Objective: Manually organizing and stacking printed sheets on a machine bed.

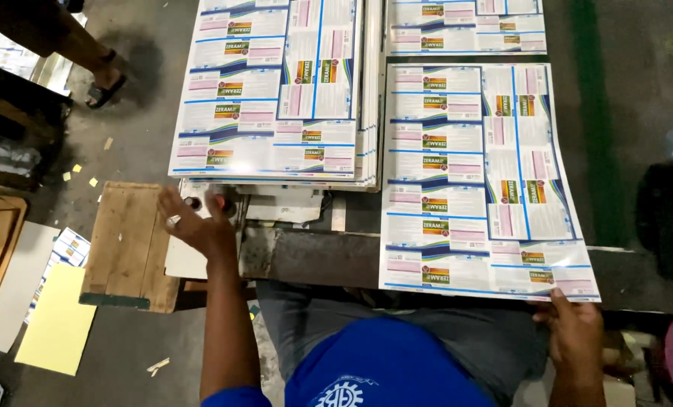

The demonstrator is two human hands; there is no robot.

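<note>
My right hand (574, 328) grips the near right corner of a large printed sheet (479, 181) of white, blue and pink labels that lies flat on the dark work surface (314, 256). To its left sits a thick stack of the same printed sheets (268, 90). Below that stack's near left corner my left hand (197, 222), a ring on one finger, is spread with fingers apart over small round knobs on a white panel (283, 203). It holds nothing.
A wooden board (129, 241) lies left of my left hand. Yellow paper (57, 320) and more printed sheets (68, 249) lie on the floor at left. Another person's sandalled foot (106, 87) stands at upper left. More sheets (464, 26) lie at the top.
</note>
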